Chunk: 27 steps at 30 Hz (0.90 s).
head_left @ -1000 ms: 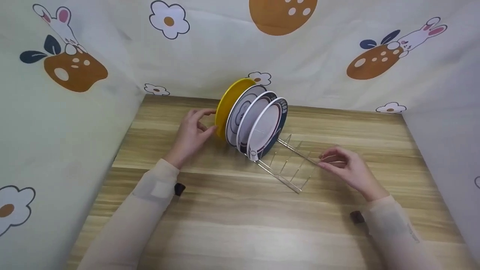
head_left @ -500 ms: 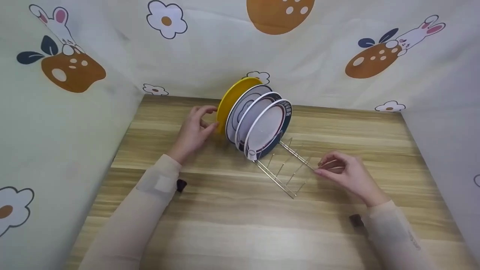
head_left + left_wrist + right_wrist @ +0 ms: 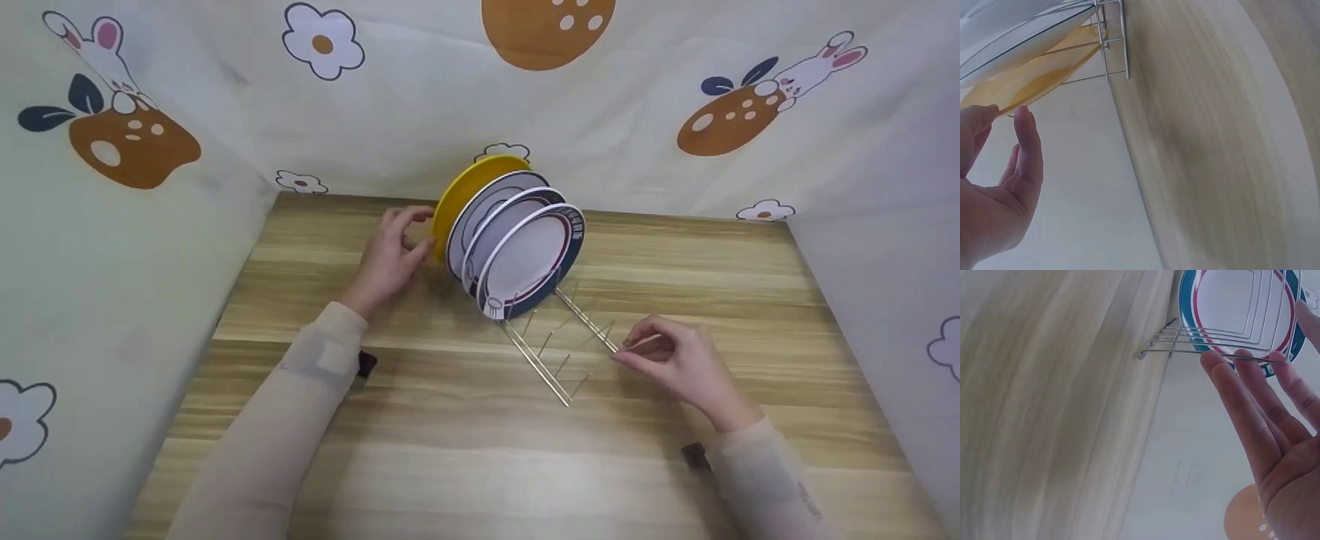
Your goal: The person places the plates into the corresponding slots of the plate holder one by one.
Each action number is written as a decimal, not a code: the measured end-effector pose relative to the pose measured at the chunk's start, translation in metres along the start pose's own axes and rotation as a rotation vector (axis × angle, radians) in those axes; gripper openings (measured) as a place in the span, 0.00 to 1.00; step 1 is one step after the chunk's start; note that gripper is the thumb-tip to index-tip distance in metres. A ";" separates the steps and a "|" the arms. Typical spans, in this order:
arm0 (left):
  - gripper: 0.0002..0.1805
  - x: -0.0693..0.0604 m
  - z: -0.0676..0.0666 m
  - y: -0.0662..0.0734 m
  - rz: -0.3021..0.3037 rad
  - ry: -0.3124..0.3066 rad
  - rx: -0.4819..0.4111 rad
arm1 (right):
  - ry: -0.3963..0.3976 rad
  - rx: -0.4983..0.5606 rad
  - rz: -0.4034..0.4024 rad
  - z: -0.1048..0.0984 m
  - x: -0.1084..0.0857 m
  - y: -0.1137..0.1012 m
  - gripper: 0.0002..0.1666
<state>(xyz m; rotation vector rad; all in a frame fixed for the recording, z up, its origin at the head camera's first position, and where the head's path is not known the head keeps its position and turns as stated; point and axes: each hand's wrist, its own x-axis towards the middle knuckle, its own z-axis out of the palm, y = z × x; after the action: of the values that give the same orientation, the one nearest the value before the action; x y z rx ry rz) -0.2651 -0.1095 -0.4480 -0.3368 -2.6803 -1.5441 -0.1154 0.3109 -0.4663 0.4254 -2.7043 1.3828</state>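
A wire dish rack [image 3: 536, 360] stands slantwise on the table, with plates upright in its far-left part. Leftmost is a yellow plate [image 3: 459, 202]; beside it stand a white plate with a dark rim line [image 3: 480, 214] and two white plates with dark blue borders, the front one [image 3: 529, 259] facing right. My left hand [image 3: 386, 259] touches the yellow plate's outer side with fingertips and thumb, and the left wrist view shows them at the plate's edge [image 3: 1044, 84]. My right hand [image 3: 679, 364] pinches the wire at the rack's right end [image 3: 1252, 355] between thumb and fingers.
The wood-grain table [image 3: 480, 465] meets patterned cloth walls [image 3: 405, 97] at the back and both sides. The yellow plate's top is close to the back wall. A small dark piece hangs under each wrist.
The rack's right end has swung toward me and to the left, with my right hand moving along. The front plate faces me more. My left hand stays at the yellow plate.
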 end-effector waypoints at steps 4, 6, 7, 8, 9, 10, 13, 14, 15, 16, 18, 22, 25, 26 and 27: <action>0.23 0.002 0.006 -0.001 -0.005 -0.009 -0.017 | -0.044 -0.036 -0.010 0.003 -0.006 -0.005 0.12; 0.22 0.004 0.009 -0.002 -0.001 -0.010 -0.022 | -0.083 -0.035 -0.025 0.005 -0.008 -0.007 0.10; 0.22 0.005 0.010 -0.002 -0.001 -0.008 -0.023 | -0.101 -0.029 -0.036 0.005 -0.009 -0.008 0.09; 0.22 0.006 0.010 -0.002 -0.005 -0.008 -0.024 | -0.120 -0.020 -0.047 0.006 -0.010 -0.009 0.09; 0.22 0.007 0.011 -0.002 -0.009 -0.007 -0.026 | -0.137 -0.006 -0.059 0.007 -0.011 -0.010 0.09; 0.22 0.009 0.011 -0.003 -0.014 -0.005 -0.026 | -0.152 0.006 -0.072 0.008 -0.011 -0.010 0.09; 0.22 0.012 0.012 -0.004 -0.039 -0.006 -0.029 | -0.182 0.046 -0.116 0.011 -0.013 -0.011 0.10; 0.22 0.014 0.012 -0.005 -0.050 -0.008 -0.032 | -0.190 0.054 -0.133 0.012 -0.013 -0.010 0.11; 0.22 0.015 0.012 -0.005 -0.057 -0.008 -0.034 | -0.195 0.059 -0.153 0.013 -0.013 -0.010 0.11; 0.22 0.016 0.013 -0.005 -0.063 -0.008 -0.034 | -0.200 0.062 -0.173 0.014 -0.014 -0.009 0.11; 0.23 0.018 0.013 -0.004 -0.069 -0.010 -0.037 | -0.212 0.064 -0.213 0.016 -0.014 -0.008 0.13; 0.23 0.022 0.013 -0.001 -0.065 -0.009 -0.029 | -0.244 0.087 -0.269 0.017 -0.013 -0.006 0.15; 0.23 0.024 0.013 0.002 -0.073 -0.012 -0.014 | -0.270 0.113 -0.292 0.017 -0.012 -0.008 0.14; 0.23 0.024 0.013 0.002 -0.074 -0.013 -0.009 | -0.279 0.117 -0.301 0.018 -0.012 -0.009 0.13; 0.23 0.025 0.013 0.003 -0.077 -0.013 -0.006 | -0.285 0.118 -0.316 0.018 -0.012 -0.010 0.14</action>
<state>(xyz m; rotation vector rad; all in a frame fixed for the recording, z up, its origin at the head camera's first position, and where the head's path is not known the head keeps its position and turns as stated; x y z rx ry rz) -0.2877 -0.0924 -0.4489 -0.2479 -2.7304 -1.5750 -0.1001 0.2934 -0.4713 1.0843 -2.6091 1.4876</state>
